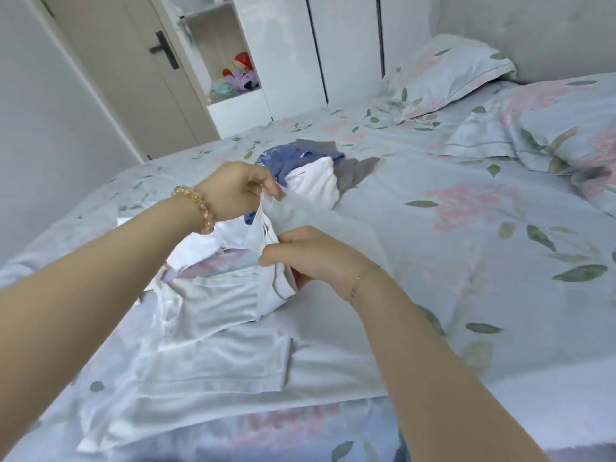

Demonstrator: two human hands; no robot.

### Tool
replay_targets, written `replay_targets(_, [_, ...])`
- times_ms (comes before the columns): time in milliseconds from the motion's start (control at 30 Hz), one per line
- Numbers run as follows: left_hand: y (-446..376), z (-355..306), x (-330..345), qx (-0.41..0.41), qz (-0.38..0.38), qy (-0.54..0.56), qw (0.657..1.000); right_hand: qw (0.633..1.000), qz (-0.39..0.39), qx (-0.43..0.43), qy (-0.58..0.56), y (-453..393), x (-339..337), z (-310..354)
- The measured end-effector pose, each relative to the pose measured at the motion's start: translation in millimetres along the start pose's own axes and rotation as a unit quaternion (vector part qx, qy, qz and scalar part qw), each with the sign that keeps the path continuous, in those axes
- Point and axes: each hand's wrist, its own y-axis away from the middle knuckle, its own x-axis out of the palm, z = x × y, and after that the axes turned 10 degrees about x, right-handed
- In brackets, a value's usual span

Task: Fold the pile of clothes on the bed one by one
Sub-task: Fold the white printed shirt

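Starting at the left, a beige door (133,68) with a dark handle stands shut, and beside it a white shelf niche (230,61) holds a huddle of colourful soft toys (238,75). Down on the bed (433,268), in its pale blue floral sheet, the left hand (233,191), a beaded bracelet (196,208) on its wrist, has its fingers curled and pinching the upper edge of a white garment (213,328), lifting that corner off the sheet. Most of the garment lies spread and rumpled across the near side of the bed, under and between the two forearms, which hide parts of it. Just right of centre, the right hand (310,258), a thin chain at its wrist, grips a bunched fold of the same white cloth, fingers wrapped round it; both hands are clamped on the garment, close together but not touching. Behind them, partly blocked by the left hand and the raised cloth, sits the pile of clothes (310,168): a blue piece, a white piece and a grey one heaped together mid-bed. Further right, one floral pillow (450,75) lies by the padded headboard, and another pillow (550,128) sits at the right edge.
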Motion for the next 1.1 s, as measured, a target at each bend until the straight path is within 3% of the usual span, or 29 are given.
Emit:
replay_targets(200, [104.6, 86.5, -1.0, -0.117, 0.008, 0.008, 0.993, 0.998, 0.057, 0.029, 0.028, -68.7, 112.2, -12.3])
replay_targets(333, [153.6, 137.9, 23.6, -0.221, 0.004, 0.026, 0.975, 0.994, 0.040, 0.041, 0.089, -107.5, 170.4, -35.8])
replay_targets(500, [202.2, 154.9, 59.4, -0.220, -0.044, 0.038, 0.974, 0.970, 0.049, 0.048, 0.233, -120.9, 207.6, -63.8])
replay_targets(633, [232.9, 153.6, 59.9, -0.224, -0.088, 0.003, 0.971, 0.970, 0.092, 0.053, 0.218, -118.1, 215.3, -64.0])
replay_targets(700, [246.1, 146.8, 56.8, -0.284, -0.153, 0.009, 0.947, 0.970, 0.129, 0.057, 0.200, -111.5, 209.7, -61.5])
replay_targets(767, [259.7, 133.1, 54.5, -0.392, -0.193, 0.049, 0.898, 0.969, 0.135, 0.046, 0.200, -106.6, 203.7, -61.9])
replay_targets(867, [282.9, 103.4, 50.5, -0.504, -0.127, 0.114, 0.847, 0.976, 0.092, 0.015, 0.199, -103.7, 193.3, -60.9])
replay_targets(967, [301.5, 71.3, 55.7, -0.527, -0.049, 0.129, 0.838, 0.954, -0.025, -0.071, 0.289, -106.5, 173.6, -58.4])
replay_targets(1100, [309.9, 46.4, 68.1, -0.526, -0.055, 0.164, 0.833, 0.923, -0.099, -0.107, 0.355, -131.3, 155.9, -56.3])
